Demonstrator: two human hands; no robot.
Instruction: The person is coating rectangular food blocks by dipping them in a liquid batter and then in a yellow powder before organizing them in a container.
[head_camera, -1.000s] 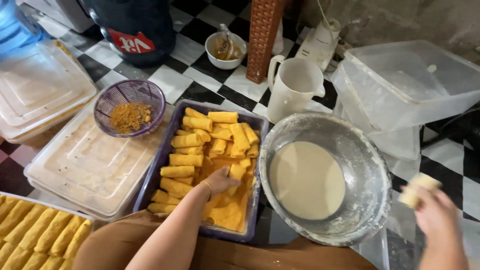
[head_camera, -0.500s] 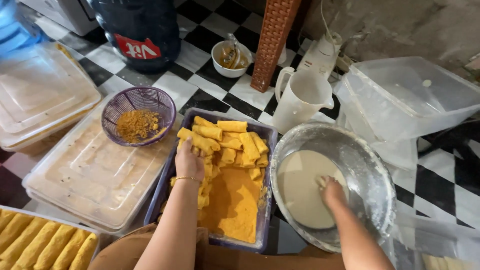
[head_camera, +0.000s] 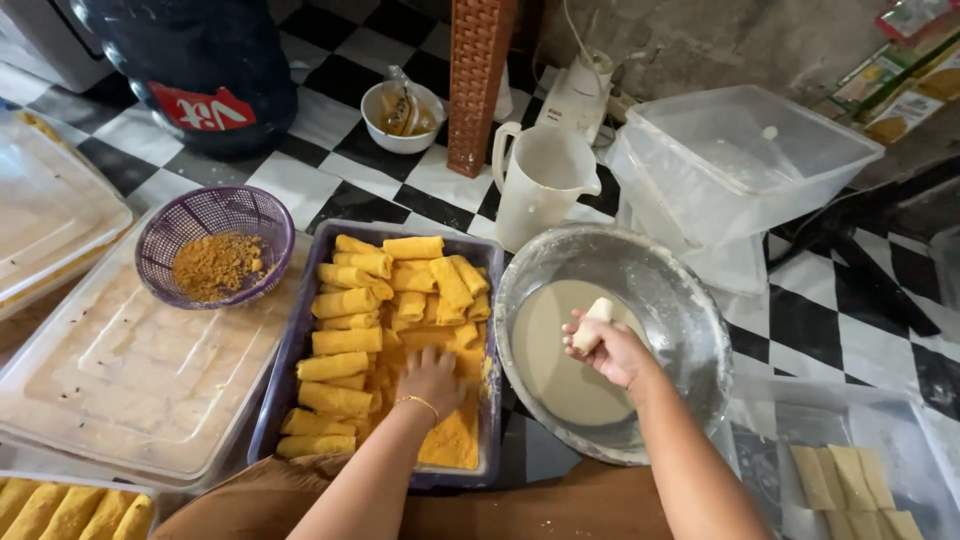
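My left hand (head_camera: 432, 377) lies palm down in a purple tray (head_camera: 290, 352), pressing into yellow breadcrumbs (head_camera: 452, 440) beside rows of crumbed rolls (head_camera: 345, 335); whether it grips a roll is hidden. My right hand (head_camera: 608, 347) holds a pale uncoated roll (head_camera: 592, 322) over a metal bowl (head_camera: 690, 300) of thin beige batter (head_camera: 550, 370), just above the liquid.
A purple basket (head_camera: 213, 212) of crumbs rests on a clear lidded box (head_camera: 120, 370). A white jug (head_camera: 540, 180), a small bowl (head_camera: 400, 115), clear tubs (head_camera: 740, 160), a dark water bottle (head_camera: 200, 70) and a container of pale rolls (head_camera: 845, 480) surround me on the checkered floor.
My left hand slid from the tray's upper rolls toward me onto the loose crumbs. My right hand lifted from the batter, now holding a pale roll above it.
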